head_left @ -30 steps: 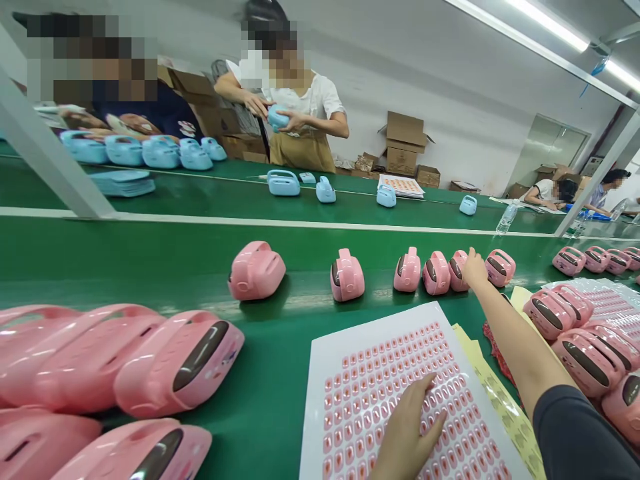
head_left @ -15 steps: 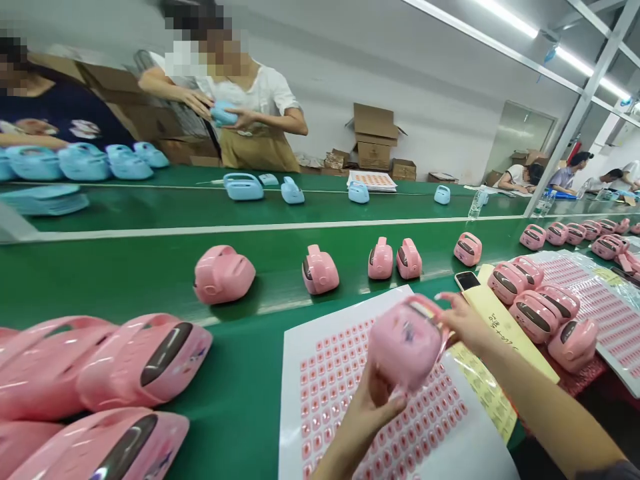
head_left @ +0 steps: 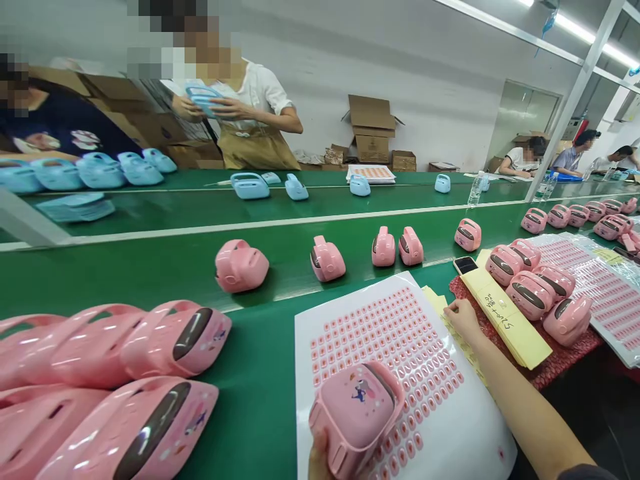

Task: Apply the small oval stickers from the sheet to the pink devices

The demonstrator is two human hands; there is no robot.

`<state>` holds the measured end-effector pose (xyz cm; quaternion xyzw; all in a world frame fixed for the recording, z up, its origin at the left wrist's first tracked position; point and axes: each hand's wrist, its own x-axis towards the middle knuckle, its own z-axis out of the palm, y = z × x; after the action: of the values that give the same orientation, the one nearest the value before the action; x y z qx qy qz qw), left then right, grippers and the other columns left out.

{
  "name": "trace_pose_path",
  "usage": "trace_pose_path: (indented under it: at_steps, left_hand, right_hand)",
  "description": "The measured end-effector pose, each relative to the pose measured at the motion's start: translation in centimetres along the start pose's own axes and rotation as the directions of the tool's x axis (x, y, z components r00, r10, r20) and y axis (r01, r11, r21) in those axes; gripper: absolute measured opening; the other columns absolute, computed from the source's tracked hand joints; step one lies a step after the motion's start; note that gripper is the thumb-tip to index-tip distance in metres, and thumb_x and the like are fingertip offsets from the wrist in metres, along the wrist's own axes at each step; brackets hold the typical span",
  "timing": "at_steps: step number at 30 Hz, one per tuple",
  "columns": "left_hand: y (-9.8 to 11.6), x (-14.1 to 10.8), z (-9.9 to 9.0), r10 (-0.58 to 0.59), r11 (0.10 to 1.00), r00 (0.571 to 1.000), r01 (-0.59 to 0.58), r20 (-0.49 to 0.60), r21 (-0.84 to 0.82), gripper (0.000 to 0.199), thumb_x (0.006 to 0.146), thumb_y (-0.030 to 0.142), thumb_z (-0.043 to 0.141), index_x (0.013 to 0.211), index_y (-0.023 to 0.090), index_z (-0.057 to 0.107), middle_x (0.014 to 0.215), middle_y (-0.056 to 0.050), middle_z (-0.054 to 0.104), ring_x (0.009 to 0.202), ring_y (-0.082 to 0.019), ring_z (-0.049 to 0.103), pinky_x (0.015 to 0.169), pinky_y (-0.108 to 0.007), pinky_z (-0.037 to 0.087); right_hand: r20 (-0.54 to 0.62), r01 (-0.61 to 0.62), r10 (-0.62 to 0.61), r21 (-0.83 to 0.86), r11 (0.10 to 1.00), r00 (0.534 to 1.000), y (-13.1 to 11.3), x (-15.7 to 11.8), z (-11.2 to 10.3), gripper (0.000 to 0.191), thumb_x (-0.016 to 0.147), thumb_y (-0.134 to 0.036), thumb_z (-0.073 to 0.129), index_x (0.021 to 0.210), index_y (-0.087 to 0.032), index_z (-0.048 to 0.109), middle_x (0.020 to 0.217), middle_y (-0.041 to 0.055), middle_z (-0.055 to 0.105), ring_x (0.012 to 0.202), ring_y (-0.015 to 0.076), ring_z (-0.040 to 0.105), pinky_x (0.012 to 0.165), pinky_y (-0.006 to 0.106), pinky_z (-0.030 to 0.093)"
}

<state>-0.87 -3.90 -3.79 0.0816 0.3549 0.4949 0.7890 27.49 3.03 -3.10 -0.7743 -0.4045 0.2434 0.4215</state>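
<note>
My left hand (head_left: 320, 457) is closed around a pink plastic housing (head_left: 356, 403) with a handle and a small cartoon print on its face. The housing is tilted above a white sheet (head_left: 470, 433) covered in rows of small red-and-pink stickers. Just right of that sheet, my right hand (head_left: 464, 319) pinches at the edge of a yellow sticker sheet (head_left: 436, 298), partly tucked under the white one. Whether a single sticker is between those fingertips is too small to tell.
Pink housings (head_left: 175, 340) crowd the left side; more stand along the green belt (head_left: 290, 267). At right lie a phone (head_left: 465, 265), a folded yellow paper (head_left: 505, 320) and a group of pink housings (head_left: 533, 293). Across the belt, a person (head_left: 250, 100) handles a blue housing (head_left: 203, 99).
My left hand has lowered the pink housing toward me. My right hand has left the housing and moved right to the yellow sticker sheet. The co-worker's blue housing has been raised and turned.
</note>
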Motion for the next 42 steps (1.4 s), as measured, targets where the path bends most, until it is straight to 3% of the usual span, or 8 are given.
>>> trace_pose_path:
  at_steps: [6,13,22,30,36,42]
  left_hand:
    - [-0.6,-0.2,-0.1,0.004,1.0,1.0,-0.003,-0.024,0.024,0.088,0.062,0.031,0.077,0.139,0.033,0.033,0.09,-0.006,0.076,0.098,-0.035,0.065,0.084,-0.047,0.051]
    - [-0.7,-0.3,0.3,0.033,0.999,0.995,-0.034,-0.094,-0.014,0.084,0.067,0.037,0.072,0.14,0.03,0.032,0.092,-0.007,0.075,0.095,-0.034,0.066,0.079,-0.047,0.053]
    - [1.2,-1.5,3.1,0.13,0.991,0.979,-0.134,-0.156,-0.015,0.047,0.08,0.034,0.053,0.126,0.03,0.052,0.083,-0.002,0.075,0.075,-0.027,0.07,0.067,-0.043,0.056]
    - [2.0,-1.6,3.0,0.213,0.976,0.972,-0.216,-0.103,-0.015,0.059,0.068,0.039,0.065,0.125,0.03,0.053,0.087,-0.002,0.075,0.078,-0.03,0.069,0.068,-0.043,0.056]
    - [2.2,-1.6,2.4,0.216,0.975,0.97,-0.221,-0.109,-0.029,0.057,0.062,0.041,0.071,0.117,0.028,0.059,0.087,-0.001,0.075,0.079,-0.029,0.069,0.068,-0.04,0.057]
    - [2.1,-2.0,3.1,0.212,0.977,0.97,-0.214,-0.123,-0.005,0.059,0.06,0.043,0.071,0.116,0.027,0.06,0.086,-0.002,0.075,0.087,-0.031,0.068,0.073,-0.043,0.056]
  right_hand:
    - [0.001,0.012,-0.012,-0.105,0.994,1.0,0.8,-0.2,0.5,0.027,0.09,-0.031,0.055,0.113,-0.017,0.056,0.114,0.0071,0.058,0.096,0.0199,0.06,0.081,0.04,0.051]
    - [0.021,0.032,-0.029,-0.165,0.986,0.999,0.9,-0.5,1.0,0.025,0.09,-0.03,0.054,0.112,-0.017,0.056,0.117,0.0074,0.057,0.099,0.0202,0.059,0.084,0.041,0.05]
    - [0.078,-0.008,0.016,-0.101,0.995,0.997,1.7,0.1,0.0,0.029,0.09,-0.032,0.055,0.113,-0.015,0.055,0.112,0.0067,0.059,0.092,0.0194,0.061,0.077,0.038,0.053]
    - [-0.022,0.086,-0.091,-0.171,0.981,0.996,1.6,0.0,0.9,0.026,0.09,-0.031,0.054,0.113,-0.018,0.056,0.118,0.0076,0.057,0.099,0.0201,0.059,0.084,0.041,0.05]
    - [-0.028,0.051,-0.057,-0.174,0.983,0.998,1.5,0.3,0.6,0.027,0.09,-0.031,0.054,0.113,-0.017,0.055,0.114,0.0071,0.058,0.095,0.0196,0.06,0.081,0.04,0.052]
    - [-0.034,0.078,-0.084,-0.152,0.985,0.996,1.3,-0.2,1.1,0.026,0.09,-0.031,0.054,0.113,-0.018,0.056,0.117,0.0076,0.057,0.099,0.0203,0.059,0.084,0.041,0.05]
